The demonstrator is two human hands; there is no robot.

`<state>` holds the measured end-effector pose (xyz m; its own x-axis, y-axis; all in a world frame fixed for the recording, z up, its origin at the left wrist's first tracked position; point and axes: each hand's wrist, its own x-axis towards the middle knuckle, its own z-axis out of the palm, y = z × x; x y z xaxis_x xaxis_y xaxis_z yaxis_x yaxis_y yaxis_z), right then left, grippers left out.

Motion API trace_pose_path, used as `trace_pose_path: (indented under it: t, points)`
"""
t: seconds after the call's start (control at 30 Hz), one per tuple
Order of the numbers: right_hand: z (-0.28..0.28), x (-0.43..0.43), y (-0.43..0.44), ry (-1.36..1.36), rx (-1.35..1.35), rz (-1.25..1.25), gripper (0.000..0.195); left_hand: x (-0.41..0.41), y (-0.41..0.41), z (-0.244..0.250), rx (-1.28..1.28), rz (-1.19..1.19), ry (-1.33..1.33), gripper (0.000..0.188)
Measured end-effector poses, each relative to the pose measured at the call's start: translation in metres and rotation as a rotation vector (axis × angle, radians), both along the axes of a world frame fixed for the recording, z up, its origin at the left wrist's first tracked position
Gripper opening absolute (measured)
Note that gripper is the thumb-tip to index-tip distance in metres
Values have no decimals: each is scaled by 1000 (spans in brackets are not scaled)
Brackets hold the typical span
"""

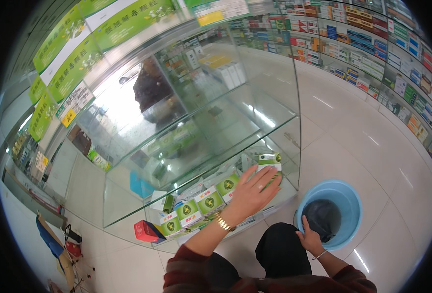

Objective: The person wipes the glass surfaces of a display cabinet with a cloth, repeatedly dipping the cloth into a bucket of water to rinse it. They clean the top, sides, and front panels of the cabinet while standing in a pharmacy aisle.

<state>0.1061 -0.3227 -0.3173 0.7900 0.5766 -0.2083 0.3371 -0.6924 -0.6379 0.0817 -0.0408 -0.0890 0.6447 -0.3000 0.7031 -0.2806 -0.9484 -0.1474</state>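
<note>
My left hand (258, 193), with a gold watch at the wrist, reaches over the bottom level of a glass display case (201, 146). Its fingers are spread over a green-and-white box (270, 159) and partly cover it; whether they press on it cannot be seen. Left of this hand, several similar green-and-white boxes (209, 200) stand in a row. My right hand (310, 236) grips the near left rim of a light-blue bucket (353, 205), thumb inside. In the bucket lies a dark cloth (320, 218), apparently in water.
A red-and-dark-blue box (147, 231) sits at the case's front left corner. Behind the boxes lie clear plastic wraps (194, 190) and a blue item (141, 184). Shelves of medicine boxes (366, 44) line the right. A folding stand (77, 269) is at lower left on the tiled floor (128, 263).
</note>
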Motion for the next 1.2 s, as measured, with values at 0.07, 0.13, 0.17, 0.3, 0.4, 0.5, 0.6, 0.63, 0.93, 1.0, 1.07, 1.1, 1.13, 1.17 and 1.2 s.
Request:
trace_pose_path:
  t: [0.07,0.13,0.17,0.3,0.4,0.5,0.6,0.63,0.93,1.0,1.07,1.1,1.13,1.17,1.2]
  points:
    - [-11,8,2,-32,65,23,58,-20,-4,42,16,28,14,36]
    - [-17,15,-6,-12,96,3,53,-29,18,69,74,42,-170,28]
    - [-21,19,-13,22,110,-17,50,-34,29,75,79,122,-157,29]
    - [-5,14,-10,-184,-97,137,53,-47,68,102,127,485,11,46]
    - [5,14,-33,-208,-205,262,56,-52,99,90,7,483,240,50]
    - [-5,12,-55,-186,-134,300,53,-53,106,73,-49,435,323,51]
    - [-7,17,-58,-207,-24,338,50,-52,104,77,-59,442,310,56]
    - [-2,19,-60,-231,-35,352,49,-53,103,77,-69,453,306,58]
    - [-10,13,-65,-126,-86,321,46,-78,124,79,-3,530,588,74]
    - [-11,8,-61,-127,-114,300,46,-75,126,76,-66,468,539,74]
    - [-18,7,-55,-23,-139,290,46,-71,120,76,-116,486,550,73]
    - [-13,5,-46,12,-189,304,47,-70,117,76,-110,504,548,75]
    - [-6,8,-35,28,-243,321,48,-73,122,76,-97,515,539,73]
    - [-7,6,-35,-50,-455,267,52,-65,115,71,-122,503,533,72]
    - [-5,-12,-33,-106,-665,207,57,-57,104,66,-140,485,547,70]
